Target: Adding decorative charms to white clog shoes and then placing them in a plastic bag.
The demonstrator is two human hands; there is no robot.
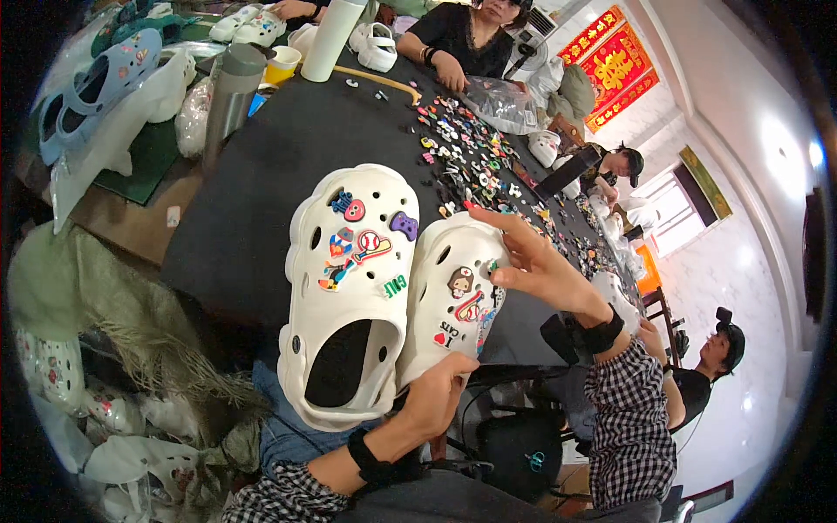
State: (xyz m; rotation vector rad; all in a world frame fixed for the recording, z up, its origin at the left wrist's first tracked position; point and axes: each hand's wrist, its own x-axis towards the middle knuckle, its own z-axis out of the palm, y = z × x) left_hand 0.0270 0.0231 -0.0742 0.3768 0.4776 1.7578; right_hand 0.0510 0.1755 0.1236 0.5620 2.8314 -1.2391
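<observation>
1. Two white clogs are held side by side above the near edge of a black table (261, 200), toes pointing away from the person.
2. The right-hand clog (449, 292) is gripped at its heel end by the left hand (436, 397), whose fingers are curled shut around the lower rim, thumb lying across the top.
3. The right hand (536, 261) is laid against the far side of the same clog, fingers partly spread and bent, fingertips pressed to its upper near a small green charm; whether anything is pinched between them cannot be told.
4. The left-hand clog (349, 296) is seen touching the other along its inner side; it is fitted with several coloured charms, and its heel rests toward the person's lap.
5. A wide scatter of small coloured charms (471, 148) is spread over the far part of the table.
6. A grey flask (228, 96) and a white tumbler (333, 37) are stood upright near the table's far left.
7. Another person's hand (451, 71) is rested on the table beyond the charms.
</observation>
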